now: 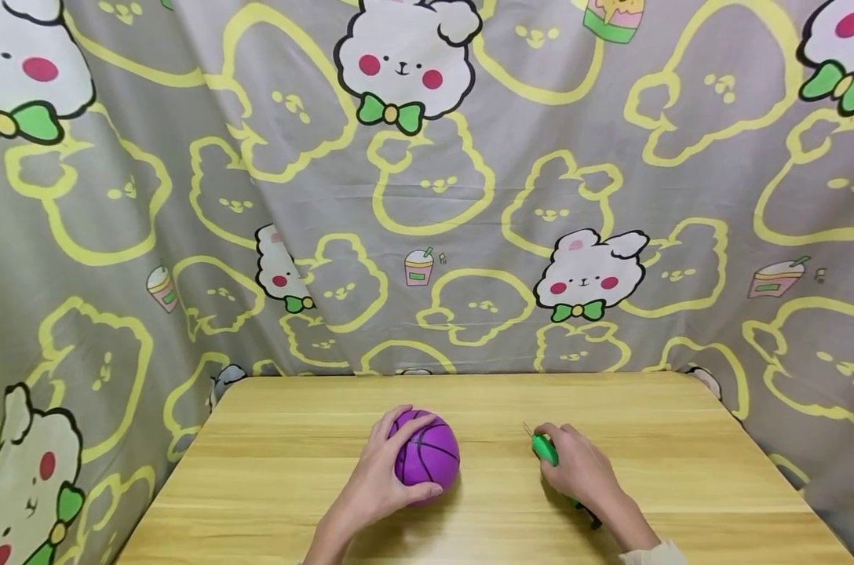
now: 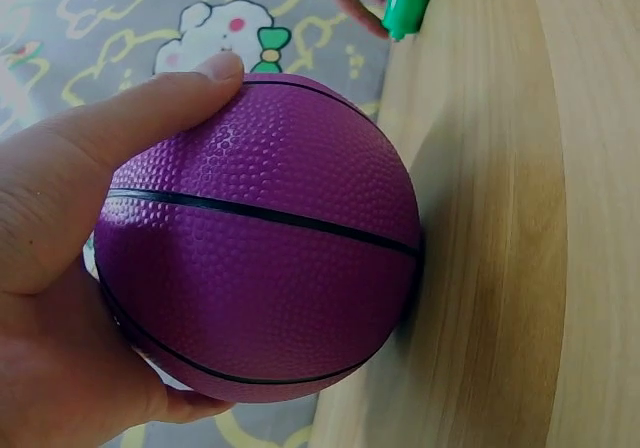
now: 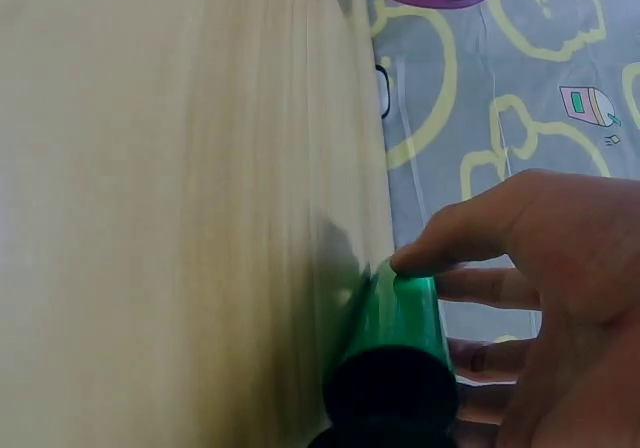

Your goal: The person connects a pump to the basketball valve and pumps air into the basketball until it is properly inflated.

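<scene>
A purple basketball [image 1: 436, 455] with black seams sits on the wooden table [image 1: 271, 463]. My left hand [image 1: 379, 473] grips it from the left, with the thumb on its near side and the fingers over the far side. In the left wrist view, thumb and fingers curve round opposite sides of the pebbled ball [image 2: 260, 258]. To the right, my right hand [image 1: 584, 469] holds a green ball pump [image 1: 544, 450] low over the tabletop. A thin needle [image 1: 527, 428] points away from its far end. The right wrist view shows the pump's green barrel [image 3: 398, 313] and black near end, thumb on top.
A grey curtain [image 1: 462, 314] with bunny and yellow outline prints hangs right behind the table's back edge and along both sides. A stretch of tabletop separates the basketball from the pump.
</scene>
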The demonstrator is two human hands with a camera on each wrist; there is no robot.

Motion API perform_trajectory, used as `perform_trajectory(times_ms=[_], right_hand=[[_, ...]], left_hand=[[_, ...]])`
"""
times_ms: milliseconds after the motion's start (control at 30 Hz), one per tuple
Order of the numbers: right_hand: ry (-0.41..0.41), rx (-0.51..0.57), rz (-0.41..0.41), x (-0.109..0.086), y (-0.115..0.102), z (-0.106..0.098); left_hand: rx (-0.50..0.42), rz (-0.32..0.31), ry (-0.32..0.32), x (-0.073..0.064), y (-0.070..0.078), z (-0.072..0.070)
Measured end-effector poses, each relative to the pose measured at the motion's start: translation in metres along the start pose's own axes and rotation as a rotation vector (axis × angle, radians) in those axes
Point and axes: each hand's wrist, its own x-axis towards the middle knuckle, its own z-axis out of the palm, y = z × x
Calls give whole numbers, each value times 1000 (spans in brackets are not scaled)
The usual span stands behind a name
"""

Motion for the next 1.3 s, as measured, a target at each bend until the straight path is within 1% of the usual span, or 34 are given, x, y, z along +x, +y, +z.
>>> perform_trajectory(times_ms=[167, 267, 467, 633, 733, 800, 867, 1033, 1233, 1300], right_hand=[[32, 25, -13, -4, 0, 2], [44, 39, -19, -5, 0, 3], [30, 58, -9, -8, 3, -2], [43, 48, -27, -10, 4, -5], [54, 61, -37, -11, 3, -6], [57, 71, -38, -11, 2, -7], [55, 79, -38, -11, 3, -8], [43, 92, -34, -13, 5, -8], [31, 108, -5, -18, 10, -7], [31, 111, -7, -19, 12, -7]], left_hand=[[-40, -12, 13, 1, -2, 0], [-59, -32, 15, 1, -5, 1], [-119, -85, 18, 2, -12, 4], [-144, -88, 7, 4, -11, 8], [-166, -82, 45, 5, -8, 9], [-165, -79, 71, 5, -6, 9], [-151, -79, 76, 5, -5, 10], [-115, -92, 30, 3, -2, 12], [-119, -90, 22, 1, -1, 14], [-119, -89, 18, 0, 0, 14]])
